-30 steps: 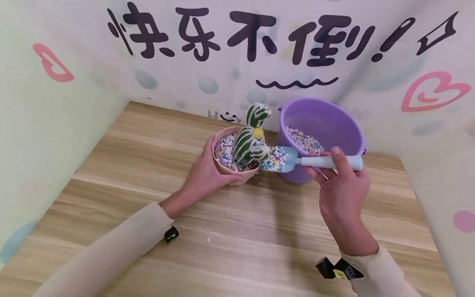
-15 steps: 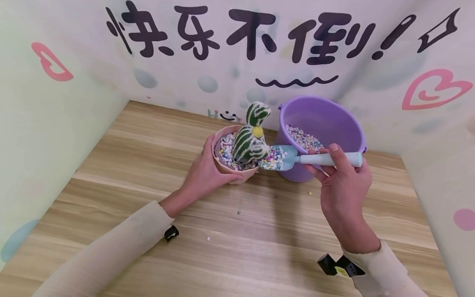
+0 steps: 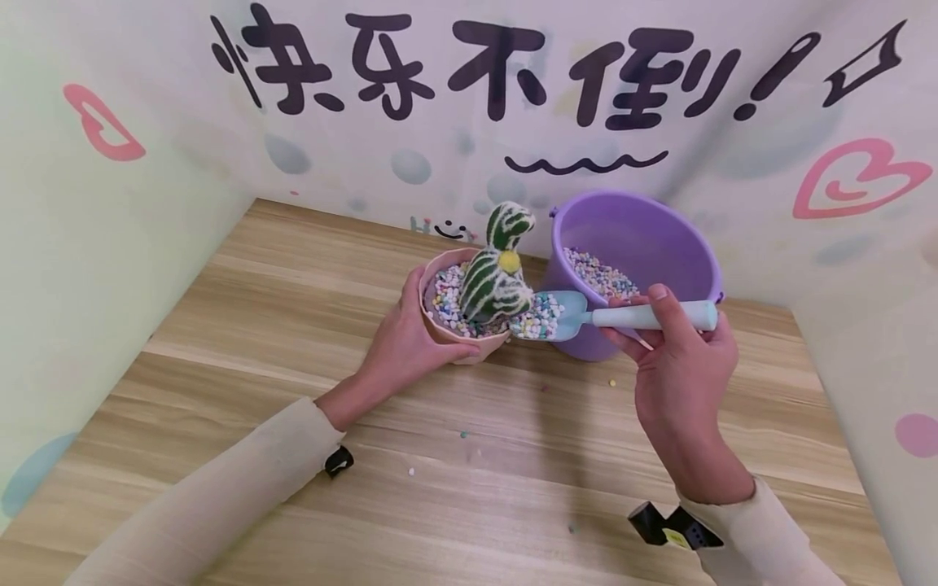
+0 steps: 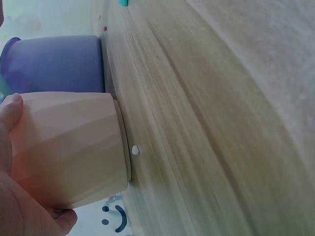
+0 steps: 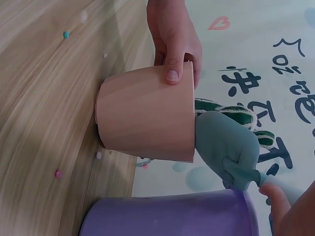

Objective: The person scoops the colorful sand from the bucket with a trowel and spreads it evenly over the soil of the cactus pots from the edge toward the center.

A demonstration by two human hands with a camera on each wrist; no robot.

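Observation:
My left hand (image 3: 406,330) grips a peach flowerpot (image 5: 147,113) round its rim, thumb in front. In the pot stands a green cactus (image 3: 484,285) with white stripes and a yellow pompom, among small coloured pebbles (image 3: 445,295). My right hand (image 3: 685,382) holds a light blue trowel (image 3: 567,313) by its handle, thumb on top. Its blade carries more coloured pebbles and its tip is at the pot's right rim, close to the cactus. In the right wrist view the blade's underside hides the lower part of the cactus.
A purple bucket (image 3: 637,236) with pebbles inside stands just right of the pot, partly beneath the trowel. Several loose pebbles lie on the wooden table (image 3: 440,505). A printed cloth wall (image 3: 454,98) closes off the back.
A few pebbles have dropped onto the table and rolled toward its front. The trowel has shifted only slightly, its load a little smaller. The left hand and pot stay put.

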